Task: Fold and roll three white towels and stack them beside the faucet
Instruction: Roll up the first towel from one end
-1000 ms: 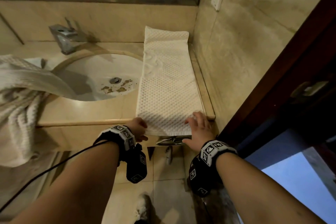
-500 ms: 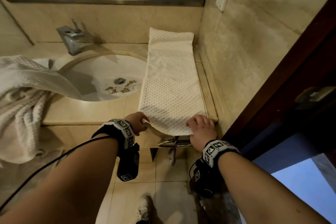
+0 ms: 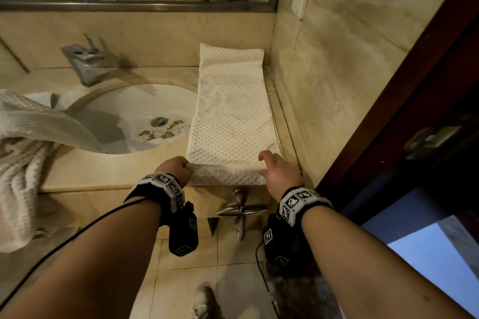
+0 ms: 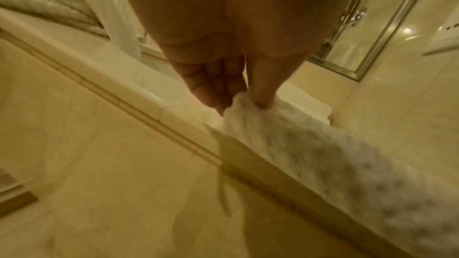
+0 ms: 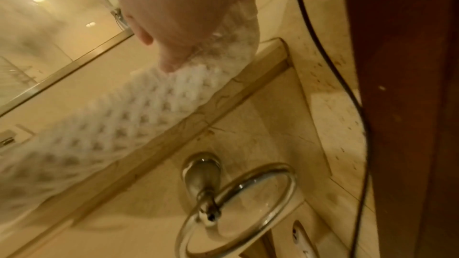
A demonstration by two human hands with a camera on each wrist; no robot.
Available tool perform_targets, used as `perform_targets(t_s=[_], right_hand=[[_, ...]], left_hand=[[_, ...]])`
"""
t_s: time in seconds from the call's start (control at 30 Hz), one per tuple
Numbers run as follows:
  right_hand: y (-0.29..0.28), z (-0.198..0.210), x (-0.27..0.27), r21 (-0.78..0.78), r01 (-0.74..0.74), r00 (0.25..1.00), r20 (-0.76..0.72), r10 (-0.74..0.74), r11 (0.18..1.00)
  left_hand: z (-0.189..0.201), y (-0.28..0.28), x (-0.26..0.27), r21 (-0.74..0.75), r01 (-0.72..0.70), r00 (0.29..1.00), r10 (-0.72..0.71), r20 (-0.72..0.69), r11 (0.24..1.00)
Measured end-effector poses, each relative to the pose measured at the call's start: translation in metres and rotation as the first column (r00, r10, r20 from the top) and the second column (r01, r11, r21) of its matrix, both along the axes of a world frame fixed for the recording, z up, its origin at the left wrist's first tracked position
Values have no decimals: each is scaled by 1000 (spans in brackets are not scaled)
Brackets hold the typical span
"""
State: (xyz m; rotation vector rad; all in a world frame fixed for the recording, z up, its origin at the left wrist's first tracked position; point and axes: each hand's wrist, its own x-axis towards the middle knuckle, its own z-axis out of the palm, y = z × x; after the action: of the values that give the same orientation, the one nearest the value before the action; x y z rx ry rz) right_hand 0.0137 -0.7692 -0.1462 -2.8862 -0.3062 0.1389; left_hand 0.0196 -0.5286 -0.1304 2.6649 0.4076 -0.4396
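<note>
Head view: both hands start the roll at the near end of the long white waffle-textured towel [image 3: 228, 122], folded into a strip on the beige stone bench [image 3: 108, 171] right of the sink. Uneven turning could skew it. Left wrist view: left hand [image 4: 223, 83], fingers [image 4: 261, 93] pinching the curled edge. Right wrist view: right hand [image 5: 178, 26] pinches its corner; overhanging cloth could slip off.
</note>
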Motion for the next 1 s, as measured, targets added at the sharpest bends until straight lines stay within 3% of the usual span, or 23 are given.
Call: perform_targets(t_s=[0.17,0.27,0.33,0.4,0.43,0.5,0.6,0.73,0.83,0.9,0.97,1.0], right_hand=[[7,17,31,-15,-9,994,-106,7,1000],[12,13,45,-130,-41,986,-165,19,991],[13,6,52,-176,-67,966,-256,20,982],[14,3,57,-194,-64,953,-303,2,979],[14,3,59,-212,-65,950,-313,-5,975],[14,5,62,-218,-73,944,-331,-3,973],[13,5,67,-233,-107,939,-343,21,967],[15,6,63,-238,-87,939,-345,-1,967],[11,2,49,-158,-60,993,-111,43,986],[10,-1,34,-98,-173,979,90,182,980],[11,-1,21,-89,-302,940,140,313,949],[10,2,17,-117,-347,930,85,357,931]], left_hand=[[-13,3,12,-4,-53,998,53,35,999],[-11,1,15,116,57,996,-64,56,992],[-13,-2,17,278,267,945,-307,110,923],[-15,-2,20,356,512,817,-571,79,782],[-15,-1,21,331,561,795,-606,41,759],[-8,2,23,250,562,814,-581,2,789],[6,2,20,263,601,788,-615,-36,754],[6,-14,15,430,716,669,-716,-197,550],[8,-23,17,433,671,718,-672,-179,602],[12,-24,22,392,619,775,-610,-166,680],[16,-23,27,353,561,824,-546,-153,748],[17,-23,29,325,528,848,-510,-144,785]])
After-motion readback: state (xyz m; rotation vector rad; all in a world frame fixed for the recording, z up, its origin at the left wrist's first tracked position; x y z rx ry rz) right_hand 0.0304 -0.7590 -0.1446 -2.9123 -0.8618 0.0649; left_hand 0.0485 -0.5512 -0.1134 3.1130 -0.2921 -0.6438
